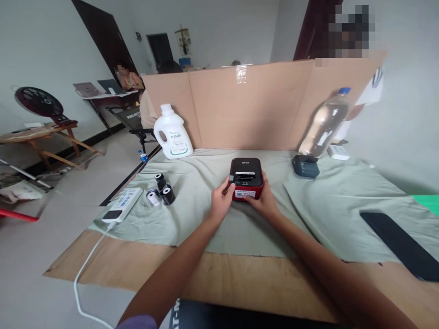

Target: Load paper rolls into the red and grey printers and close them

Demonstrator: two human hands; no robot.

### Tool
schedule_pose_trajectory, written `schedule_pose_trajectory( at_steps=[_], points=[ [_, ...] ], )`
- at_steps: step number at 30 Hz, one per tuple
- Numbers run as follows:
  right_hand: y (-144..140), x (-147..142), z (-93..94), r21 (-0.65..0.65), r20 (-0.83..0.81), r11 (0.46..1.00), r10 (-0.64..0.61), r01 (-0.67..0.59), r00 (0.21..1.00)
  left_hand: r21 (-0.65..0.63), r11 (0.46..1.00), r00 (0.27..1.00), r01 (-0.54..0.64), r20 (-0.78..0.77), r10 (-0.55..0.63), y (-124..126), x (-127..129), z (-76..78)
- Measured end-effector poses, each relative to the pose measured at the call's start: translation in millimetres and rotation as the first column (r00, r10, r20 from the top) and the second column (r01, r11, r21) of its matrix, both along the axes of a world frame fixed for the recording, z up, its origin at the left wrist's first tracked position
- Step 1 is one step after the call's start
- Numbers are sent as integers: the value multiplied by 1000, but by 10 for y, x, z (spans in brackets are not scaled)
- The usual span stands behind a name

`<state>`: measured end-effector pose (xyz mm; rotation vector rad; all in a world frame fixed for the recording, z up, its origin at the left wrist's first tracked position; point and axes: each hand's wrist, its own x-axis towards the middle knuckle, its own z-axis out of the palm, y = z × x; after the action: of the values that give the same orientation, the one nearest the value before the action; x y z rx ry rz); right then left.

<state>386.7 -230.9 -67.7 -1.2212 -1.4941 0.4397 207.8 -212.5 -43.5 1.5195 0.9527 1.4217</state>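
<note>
A small receipt printer [246, 167] with a black top and a red lower body sits on the pale green cloth [202, 228], with a white label on its front. Wrapped around its left side is my left hand [222, 197], thumb at the front left corner. My right hand [265, 198] grips the right side, its thumb lying by the front label. The printer's lid looks closed. To the left of my hands stand several small paper rolls [160, 189] in a cluster, in black and white wrapping.
A white power strip [122, 204] with a cable lies at the left edge. Behind are a white detergent bottle [174, 135], a clear plastic bottle [324, 125], a dark small device [305, 167] and a cardboard screen [247, 114]. A black phone-like slab [401, 244] rests at right. People are beyond the screen.
</note>
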Motion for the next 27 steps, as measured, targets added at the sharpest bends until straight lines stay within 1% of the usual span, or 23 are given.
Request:
schedule_pose_trajectory(
  at_steps=[3, 6, 10, 14, 17, 20, 24, 27],
  points=[
    [1, -12, -41, 11, 35, 1000, -12, 11, 999, -2, 999, 997, -43, -66, 42, -2, -18, -43],
    [11, -18, -68, 15, 44, 1000, -22, 22, 999, 1, 999, 994, -47, -101, 47, 22, -27, -59],
    [1, -21, -60, 29, 44, 999, -27, 25, 999, 10, 999, 992, -50, -112, 51, 40, -30, -81],
    [-17, -19, -33, 4, 44, 999, -46, 46, 998, 1, 1000, 996, -17, -84, 17, 61, -47, -88],
    [-29, -15, -29, -32, 36, 998, -61, 63, 997, 65, 998, 987, -15, -157, 25, 110, -74, -87],
    [-35, -11, -29, -39, 23, 997, -61, 62, 998, 124, 992, 975, -21, -215, 47, 175, -88, -99],
    [-31, -4, -20, -25, 24, 998, -62, 62, 998, 91, 995, 977, -30, -209, 48, 237, -80, -106],
    [-25, 9, -14, -25, 47, 998, -64, 65, 997, 43, 999, 982, 17, -188, -9, 270, -84, -98]
  ],
)
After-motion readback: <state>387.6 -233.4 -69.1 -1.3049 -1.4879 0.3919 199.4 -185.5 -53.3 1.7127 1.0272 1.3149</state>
